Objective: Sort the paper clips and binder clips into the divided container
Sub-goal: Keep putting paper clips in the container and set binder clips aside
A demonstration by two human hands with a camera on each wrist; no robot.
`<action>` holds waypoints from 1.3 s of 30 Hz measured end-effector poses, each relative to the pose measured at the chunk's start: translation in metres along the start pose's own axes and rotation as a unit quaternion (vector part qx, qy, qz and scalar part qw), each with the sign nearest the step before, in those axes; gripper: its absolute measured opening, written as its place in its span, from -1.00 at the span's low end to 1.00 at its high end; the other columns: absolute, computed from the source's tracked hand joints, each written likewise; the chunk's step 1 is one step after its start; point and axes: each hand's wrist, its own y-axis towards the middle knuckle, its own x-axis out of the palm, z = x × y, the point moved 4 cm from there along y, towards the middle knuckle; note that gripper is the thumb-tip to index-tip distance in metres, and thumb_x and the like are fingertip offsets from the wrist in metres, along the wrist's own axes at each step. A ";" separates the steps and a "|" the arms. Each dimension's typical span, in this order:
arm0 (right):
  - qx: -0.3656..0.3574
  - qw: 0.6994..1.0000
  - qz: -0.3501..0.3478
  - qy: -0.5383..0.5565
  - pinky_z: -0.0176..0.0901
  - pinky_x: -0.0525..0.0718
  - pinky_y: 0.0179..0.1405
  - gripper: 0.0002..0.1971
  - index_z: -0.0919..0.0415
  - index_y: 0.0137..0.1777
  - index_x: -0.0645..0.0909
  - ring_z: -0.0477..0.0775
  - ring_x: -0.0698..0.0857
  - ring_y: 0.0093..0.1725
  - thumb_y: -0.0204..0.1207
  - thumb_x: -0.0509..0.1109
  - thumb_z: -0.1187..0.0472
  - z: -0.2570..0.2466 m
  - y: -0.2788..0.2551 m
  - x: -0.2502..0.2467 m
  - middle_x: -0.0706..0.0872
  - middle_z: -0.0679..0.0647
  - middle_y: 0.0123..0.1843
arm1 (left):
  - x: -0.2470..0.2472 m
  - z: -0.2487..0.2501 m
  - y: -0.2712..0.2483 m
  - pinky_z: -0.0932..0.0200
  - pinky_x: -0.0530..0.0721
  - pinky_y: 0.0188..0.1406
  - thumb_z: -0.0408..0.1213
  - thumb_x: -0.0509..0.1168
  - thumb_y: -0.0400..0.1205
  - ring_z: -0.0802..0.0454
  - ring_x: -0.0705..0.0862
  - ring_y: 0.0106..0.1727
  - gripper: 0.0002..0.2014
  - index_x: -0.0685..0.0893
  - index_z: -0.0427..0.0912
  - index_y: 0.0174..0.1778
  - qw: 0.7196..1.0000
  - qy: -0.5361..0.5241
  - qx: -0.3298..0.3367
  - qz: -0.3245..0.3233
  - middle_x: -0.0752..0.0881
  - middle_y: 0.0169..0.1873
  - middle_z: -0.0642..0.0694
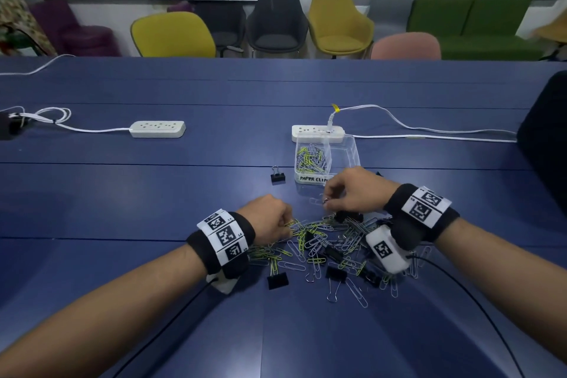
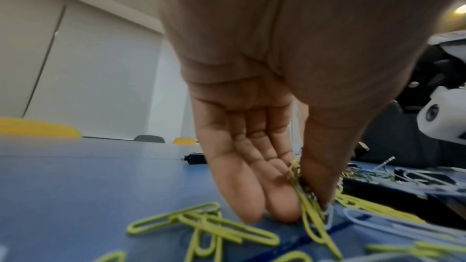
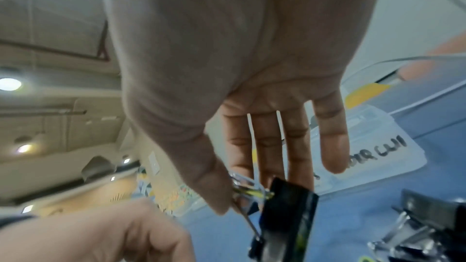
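A big pile of clips point(image 1: 328, 250) lies on the near part of the blue table point(image 1: 122, 193). The left hand point(image 1: 270, 219) pinches a bunch of yellow paper clips point(image 2: 306, 196) at the pile's left edge. The right hand point(image 1: 352, 190), a bit farther, pinches the wire handle of a black binder clip point(image 3: 287, 218). Just beyond stands the clear divided container point(image 1: 352, 150), paper clips in its left part. A lone binder clip point(image 1: 277, 175) sits to its left.
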 end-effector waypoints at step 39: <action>0.107 0.975 0.184 0.059 -0.30 0.57 -0.14 -0.89 0.02 -0.21 0.77 -0.16 0.66 -0.30 0.41 0.48 0.26 0.034 0.032 -0.028 0.76 -0.08 -0.30 | -0.073 0.002 0.131 0.01 0.79 0.03 -0.14 0.52 0.49 -0.06 0.80 -0.17 -0.77 0.83 -0.23 -0.08 0.976 -0.175 -0.095 0.094 0.85 -0.18 -0.18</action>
